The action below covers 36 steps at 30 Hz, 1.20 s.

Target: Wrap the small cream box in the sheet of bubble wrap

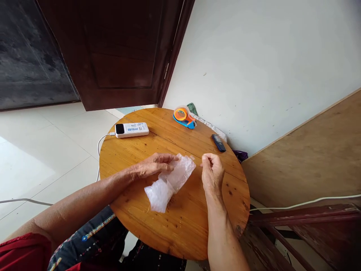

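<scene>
A crumpled piece of clear bubble wrap [180, 173] lies slantwise on the round wooden table [135, 150], its lower end bunched up. My left hand [155, 165] grips the wrap's upper left edge between thumb and fingers. A small clear strip, perhaps tape, shows at the wrap's upper right end. Just to the right of that end, apart from the wrap, my right hand [213, 171] is closed in a pinch. What its fingertips hold, if anything, is too small to make out. Whether something is inside the wrap cannot be seen.
A white power bank [132, 130] with a cable sits at the table's left. Toward the back stands an orange and blue tape dispenser [184, 116]. A dark box-like item [218, 143] lies at the right, by a white printed strip [207, 123] along the wall.
</scene>
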Each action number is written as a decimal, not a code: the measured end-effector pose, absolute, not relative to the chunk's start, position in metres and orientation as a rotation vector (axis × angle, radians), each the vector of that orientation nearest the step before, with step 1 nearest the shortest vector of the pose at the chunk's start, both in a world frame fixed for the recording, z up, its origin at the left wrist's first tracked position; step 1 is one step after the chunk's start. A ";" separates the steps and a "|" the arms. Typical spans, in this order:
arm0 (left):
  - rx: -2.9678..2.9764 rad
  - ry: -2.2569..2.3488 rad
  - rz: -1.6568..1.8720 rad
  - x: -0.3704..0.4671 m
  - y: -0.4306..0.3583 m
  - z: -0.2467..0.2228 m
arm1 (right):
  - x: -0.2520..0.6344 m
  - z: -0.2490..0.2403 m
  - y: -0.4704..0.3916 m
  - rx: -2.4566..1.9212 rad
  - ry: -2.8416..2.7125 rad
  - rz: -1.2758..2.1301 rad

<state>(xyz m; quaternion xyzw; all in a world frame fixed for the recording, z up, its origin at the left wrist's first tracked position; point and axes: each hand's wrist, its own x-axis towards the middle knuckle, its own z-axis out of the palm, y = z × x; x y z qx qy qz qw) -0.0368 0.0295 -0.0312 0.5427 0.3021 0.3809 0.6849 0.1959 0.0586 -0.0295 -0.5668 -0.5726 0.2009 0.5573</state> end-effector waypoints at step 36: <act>1.768 1.415 1.099 -0.040 0.034 -0.027 | 0.161 -0.028 0.046 -0.928 -1.062 1.525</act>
